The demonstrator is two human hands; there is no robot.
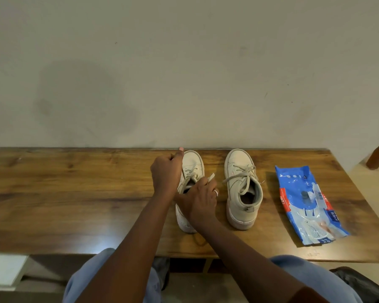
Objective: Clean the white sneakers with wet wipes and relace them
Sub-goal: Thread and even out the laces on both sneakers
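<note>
**Fig.** Lace-removal stage, head view. Both hands worked at the off-white canvas high-top L sneaker (192, 169), which stood toe to the wall near the back edge of the brown wood-grain worktop (74, 193). The R hand (200, 199), ring on one finger, pinched the flat pale lace end (211, 177) above the shoe's mouth. The L hand (166, 171) was clenched beside the toe, thumb raised; whether any lace ran through the fist could not be told. The matching R sneaker (242, 193) stood near its twin but apart from it, laced, w/ ends hanging loose. The crinkled blue-and-white plastic wipes pack (309, 204) lay flat further right, well apart from both hands.

**Technique (judged).** The step was prob. drawing the lace out before wiping.
- It would go best one crossing at a time, from the top eyelets down.
- The pull should follow the eyelet's line, not go sideways.
- The other hand should pin the shoe, since a light shoe on smooth wood would likely skid or tip.
- The lace should be kept flat and untwisted, then laid aside for relacing.

**Labels.** No logo or brand mark was legible on either sneaker. The pack bore a red band w/ white characters plus small white print. All of it was too blurred and skewed to read, so no brand name could be made out.
</note>
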